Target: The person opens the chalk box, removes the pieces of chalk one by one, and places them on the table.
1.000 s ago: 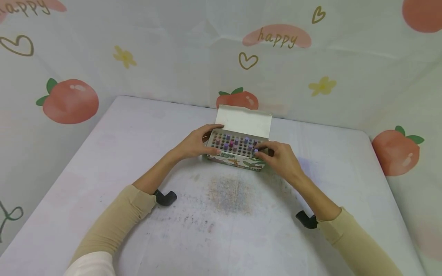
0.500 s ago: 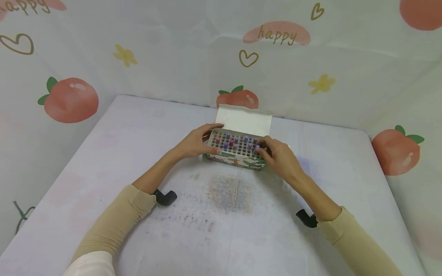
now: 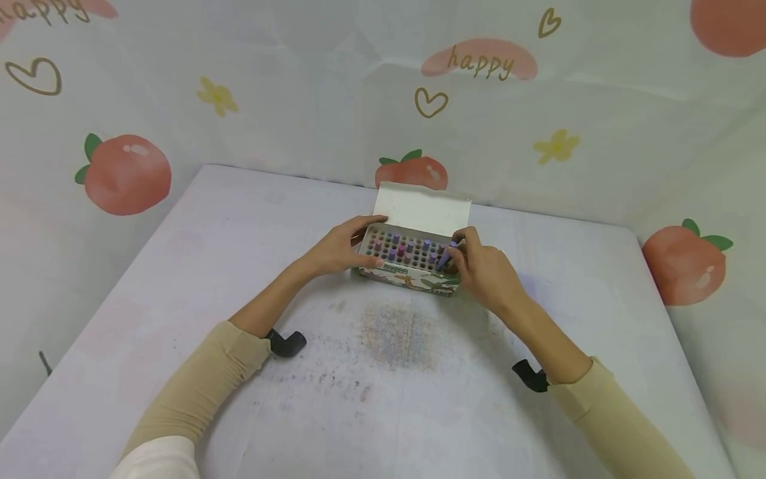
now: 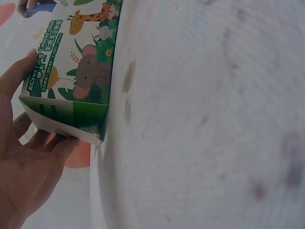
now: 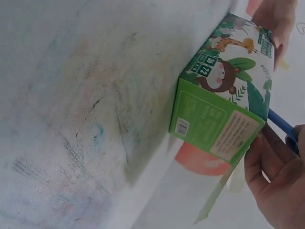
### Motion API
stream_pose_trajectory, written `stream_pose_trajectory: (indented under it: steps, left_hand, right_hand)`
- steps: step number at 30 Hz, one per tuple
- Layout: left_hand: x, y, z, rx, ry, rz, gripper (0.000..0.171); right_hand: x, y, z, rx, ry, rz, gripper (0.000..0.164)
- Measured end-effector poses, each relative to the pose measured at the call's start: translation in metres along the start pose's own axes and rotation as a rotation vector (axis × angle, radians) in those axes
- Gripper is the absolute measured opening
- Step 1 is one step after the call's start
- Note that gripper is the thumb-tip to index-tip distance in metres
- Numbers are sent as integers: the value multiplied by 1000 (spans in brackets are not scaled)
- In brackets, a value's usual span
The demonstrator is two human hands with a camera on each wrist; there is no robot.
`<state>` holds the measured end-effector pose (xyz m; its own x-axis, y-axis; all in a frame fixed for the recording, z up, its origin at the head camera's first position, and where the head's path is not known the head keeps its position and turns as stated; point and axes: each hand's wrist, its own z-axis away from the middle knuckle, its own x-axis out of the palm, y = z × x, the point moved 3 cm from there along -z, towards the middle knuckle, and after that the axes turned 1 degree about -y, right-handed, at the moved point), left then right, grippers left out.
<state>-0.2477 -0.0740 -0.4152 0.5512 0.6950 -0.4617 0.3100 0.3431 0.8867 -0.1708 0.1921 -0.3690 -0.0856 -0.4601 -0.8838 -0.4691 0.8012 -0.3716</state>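
A cardboard chalk box (image 3: 413, 281) with printed animals stands at the back of the table, its white lid (image 3: 423, 207) raised. Rows of holes fill its tray, and several purple, pink and reddish chalk sticks poke up from them. My left hand (image 3: 334, 250) grips the box's left end, thumb at the front and fingers behind, as the left wrist view of the box (image 4: 71, 62) also shows. At the right end my right hand (image 3: 489, 271) pinches a blue-purple chalk stick (image 3: 445, 258), which leans over the tray; its lower end is hard to make out. The same chalk stick (image 5: 283, 123) shows in the right wrist view.
The white tabletop (image 3: 287, 426) carries smudges of chalk dust, with a dense patch (image 3: 397, 336) in front of the box. A printed cloth backdrop (image 3: 299, 86) rises behind the table. Black wrist mounts (image 3: 288, 344) protrude from both sleeves.
My right hand has risen slightly and turned, and the chalk stick it pinches now shows more of its length and leans to the right. The left hand and box have stayed put.
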Motion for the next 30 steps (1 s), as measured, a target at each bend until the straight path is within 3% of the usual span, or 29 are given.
stream_pose_trajectory:
  steps: [8,17,24,30]
  left_hand:
    - [-1,2,1,6,-4,-19,83]
    - [-1,5,0,14,-4,-16,83]
    - [-1,4,1,16,-5,-12,83]
    - [-1,2,-1,8,-6,-15,82]
  right_hand:
    - [-9,6,2,40,19,-294,19]
    - [-16,13,8,129,156,-685,15]
    - [-15,14,16,224,111,-849,21]
    - [-9,7,19,247,46,-916,25]
